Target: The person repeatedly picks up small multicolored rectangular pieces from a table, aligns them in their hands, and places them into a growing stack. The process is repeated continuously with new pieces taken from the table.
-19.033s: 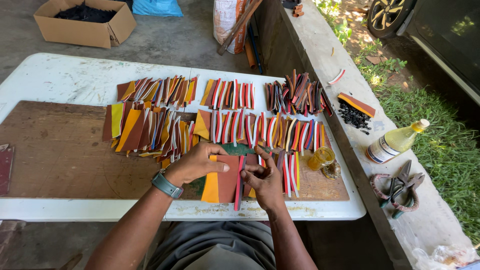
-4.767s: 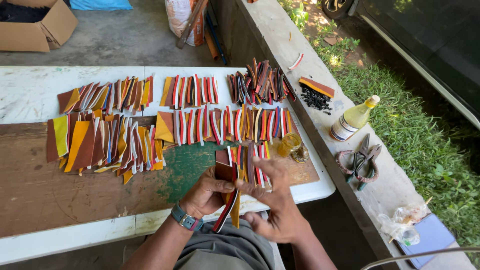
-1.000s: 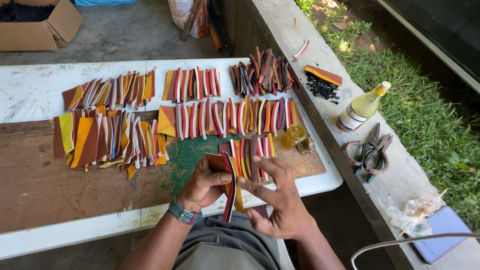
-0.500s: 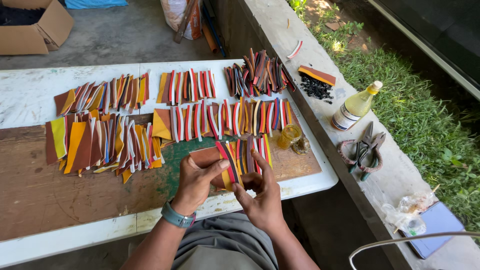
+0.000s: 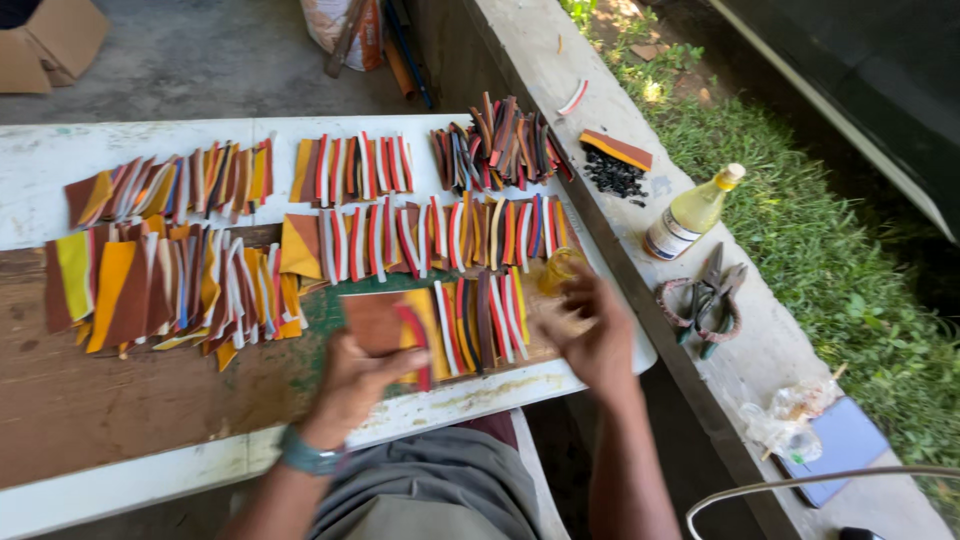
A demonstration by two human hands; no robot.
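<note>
My left hand (image 5: 362,385) rests at the near edge of the wooden board (image 5: 120,410). Its thumb and fingers grip a brown flat piece (image 5: 372,318) with a red curved strip (image 5: 418,335) along its right side. Just right of it lies a short row of coloured strips (image 5: 482,322): yellow, brown, white and red. My right hand (image 5: 598,338) is blurred, off to the right of that row, with its fingers near a small amber jar (image 5: 560,270). Whether it holds anything is not visible.
Rows of layered coloured strips (image 5: 400,232) cover the board and the white table (image 5: 40,180). On the concrete ledge (image 5: 600,90) at the right are a pile of black bits (image 5: 612,178), a yellow bottle (image 5: 693,213), pliers (image 5: 708,298) and a blue pad (image 5: 842,440). Grass lies beyond.
My right hand has moved off the held piece and out to the right toward the small jar. My left hand still keeps the brown piece, now laid next to the nearest row.
</note>
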